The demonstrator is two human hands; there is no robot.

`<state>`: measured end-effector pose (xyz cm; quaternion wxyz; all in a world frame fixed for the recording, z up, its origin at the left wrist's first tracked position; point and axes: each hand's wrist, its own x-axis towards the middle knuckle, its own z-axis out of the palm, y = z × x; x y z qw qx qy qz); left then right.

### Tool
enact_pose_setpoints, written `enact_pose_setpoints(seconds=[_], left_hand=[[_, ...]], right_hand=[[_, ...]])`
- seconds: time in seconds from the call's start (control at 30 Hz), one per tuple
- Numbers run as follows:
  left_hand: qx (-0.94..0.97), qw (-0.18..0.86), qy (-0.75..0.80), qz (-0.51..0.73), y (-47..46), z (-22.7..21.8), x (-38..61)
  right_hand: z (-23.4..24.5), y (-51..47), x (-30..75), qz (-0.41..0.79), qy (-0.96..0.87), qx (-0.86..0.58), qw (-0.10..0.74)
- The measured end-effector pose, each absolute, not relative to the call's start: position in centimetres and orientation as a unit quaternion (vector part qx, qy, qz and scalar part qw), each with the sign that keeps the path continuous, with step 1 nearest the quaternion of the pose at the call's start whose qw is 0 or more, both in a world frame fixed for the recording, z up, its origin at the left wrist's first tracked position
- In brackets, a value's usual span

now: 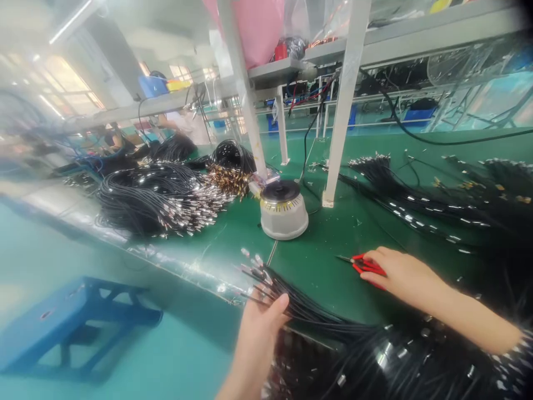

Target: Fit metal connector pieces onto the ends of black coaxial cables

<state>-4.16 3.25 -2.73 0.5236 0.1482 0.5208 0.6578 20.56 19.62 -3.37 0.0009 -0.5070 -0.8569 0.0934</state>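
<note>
My left hand (pixel 262 316) is closed around a bundle of thin black cables (pixel 308 303) near their ends, by the table's front edge. Pale and silvery tips (pixel 254 261) stick out past the fingers. The bundle runs right and down into a larger mass of black cables. Over the green table top (pixel 320 272), my right hand (pixel 387 269) grips red-handled pliers (pixel 366 264), whose dark narrow jaws point left. Between the two hands there is a gap, and the pliers do not touch the bundle.
A white round device (pixel 283 216) with a black top stands mid-table. Coiled black cables (pixel 150 189) lie at left, and more cable bundles (pixel 400 194) at right. White shelf posts (pixel 343 111) rise from the table. A blue stool (pixel 75 322) stands on the floor at left.
</note>
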Motion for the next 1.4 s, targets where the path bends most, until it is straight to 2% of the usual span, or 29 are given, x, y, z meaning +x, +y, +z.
enact_pose_setpoints(seconds=[0.13,0.27,0.47,0.53,0.7,0.9,1.0,1.13,1.3,1.4], left_hand=[[0.135,0.513,0.527,0.664,2.7,-2.7,-3.4],[0.158,0.458,0.554,0.677,2.3,-2.4,-2.9],[0.177,0.44,0.55,0.688,2.7,-2.1,-2.9],[0.178,0.447,0.542,0.689,2.8,-1.8,-2.8],[0.207,0.483,0.492,0.695,3.3,-0.5,-1.9],[0.193,0.529,0.406,0.72,4.4,-0.2,-0.5],[0.195,0.559,0.397,0.701,4.7,-0.3,0.0],[0.225,0.572,0.431,0.66,4.8,0.2,0.5],[0.253,0.573,0.473,0.62,4.9,0.8,0.3],[0.255,0.585,0.482,0.601,4.9,0.9,0.0]], right_hand=[[-3.2,19.9,21.3,0.105,-0.856,-0.506,-0.017],[-3.1,19.7,21.5,0.13,-0.844,-0.52,-0.024],[-2.6,19.4,21.3,0.212,-0.824,-0.525,0.021],[-2.4,19.3,21.2,0.276,-0.814,-0.509,0.05],[-1.2,18.3,20.1,0.541,-0.668,-0.474,0.194],[1.2,15.4,17.9,0.663,-0.605,-0.396,0.194],[2.4,14.4,17.3,0.643,-0.624,-0.392,0.208],[4.0,13.9,17.5,0.508,-0.714,-0.406,0.26],[5.1,14.0,18.4,0.397,-0.782,-0.406,0.255],[5.1,14.1,19.2,0.271,-0.84,-0.386,0.267]])
